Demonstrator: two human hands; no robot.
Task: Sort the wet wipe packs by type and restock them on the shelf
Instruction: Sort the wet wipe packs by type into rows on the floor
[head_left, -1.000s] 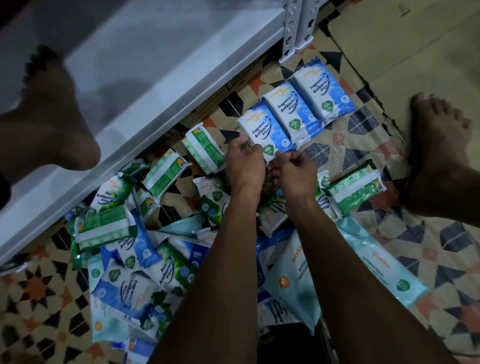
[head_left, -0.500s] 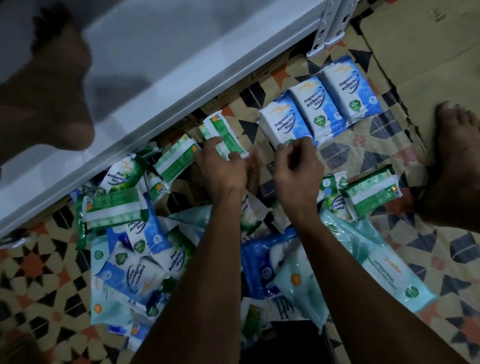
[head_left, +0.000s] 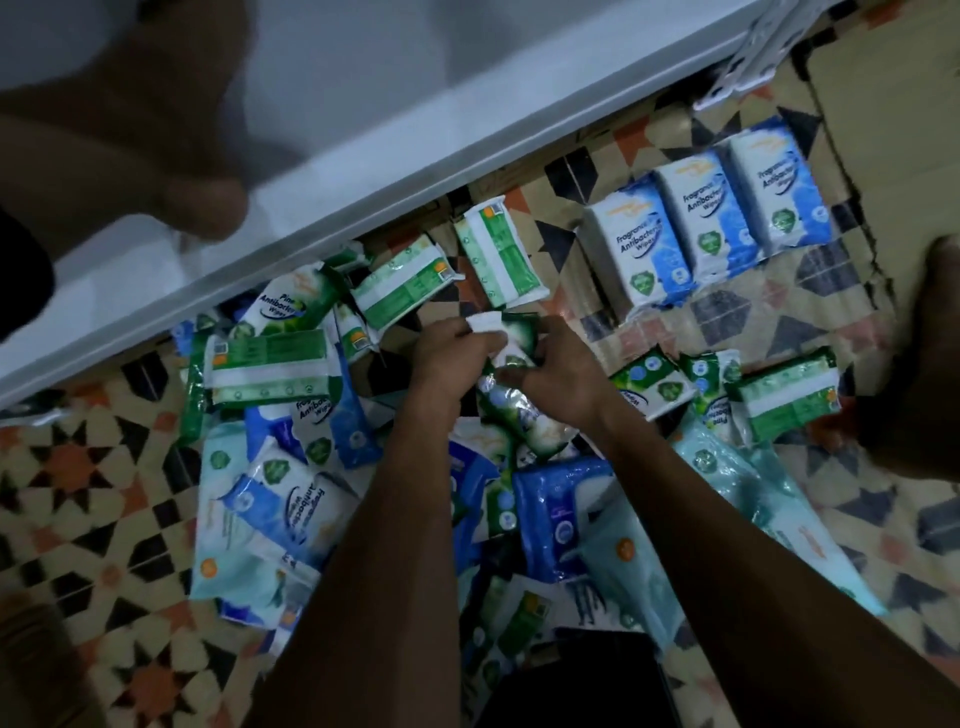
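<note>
On the floor, by the shelf: person crouched over a heap of wipe packs, both arms reaching in.
Left hand (head_left: 447, 358): fingers curled round the white end of a small green pack, gripping it.
Right hand (head_left: 563, 374): fingers curled on the other side of the same pack, holding it too.
Held pack (head_left: 511, 338): green and white, small, crumpled between the two hands, above the middle of the heap; label not readable.
Blue row (head_left: 711, 228): three blue-and-white packs side by side, touching, upper right on the patterned floor, well apart from the heap.
Green flat packs (head_left: 501, 260): two green-and-white packs just beside the shelf edge, beyond the hands, tilted.
Green group right (head_left: 784, 400): one green pack lying near the right foot, with two smaller green packs just beside it.
Mixed heap (head_left: 291, 499): blue, green and pale teal packs overlapping, left of and under the arms; one big green-and-white pack on top at left.
Teal pouch (head_left: 769, 499): large pale pouch under the right forearm, partly hidden.
Shelf (head_left: 363, 135): white metal, low, runs diagonally across upper left.
Left foot (head_left: 156, 145): bare, on the shelf, blurred.
Right foot (head_left: 930, 353): bare, on cardboard at right edge.
Cardboard (head_left: 883, 104): flat sheet, upper right.
Floor (head_left: 78, 467): star-patterned tiles.
</note>
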